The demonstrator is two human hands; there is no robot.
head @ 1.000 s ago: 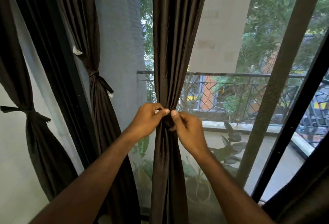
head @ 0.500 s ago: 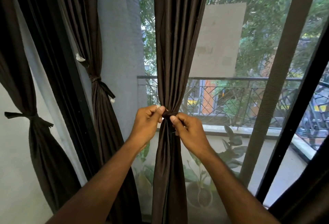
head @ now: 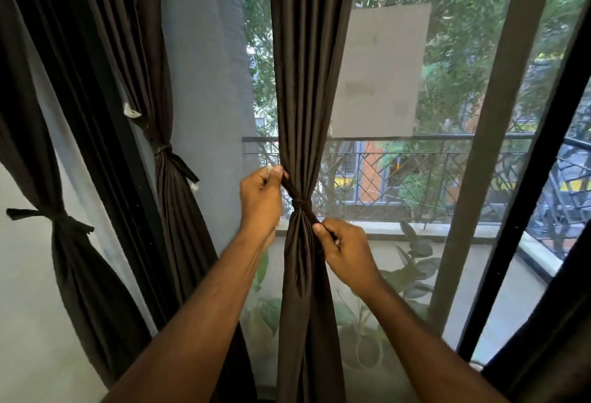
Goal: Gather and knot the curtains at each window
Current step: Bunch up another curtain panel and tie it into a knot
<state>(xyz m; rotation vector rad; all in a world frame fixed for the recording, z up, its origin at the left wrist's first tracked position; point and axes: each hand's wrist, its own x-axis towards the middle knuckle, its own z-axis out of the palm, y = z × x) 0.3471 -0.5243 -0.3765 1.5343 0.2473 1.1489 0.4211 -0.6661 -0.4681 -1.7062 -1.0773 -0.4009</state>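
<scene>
1. The middle curtain hangs upright, cinched by a knot between both hands.
2. Left hand pinches a tie end up-left of it.
3. Right hand pinches the other end, down-right.

1. The left hand now sits at 10 o'clock of the knot, pinching one tie end; earlier it met the right hand at the middle.
2. The right hand now sits at 4 o'clock of the knot, pinching the other end.
3. The knot, earlier hidden behind fingers, now shows cinched on the curtain.
</scene>
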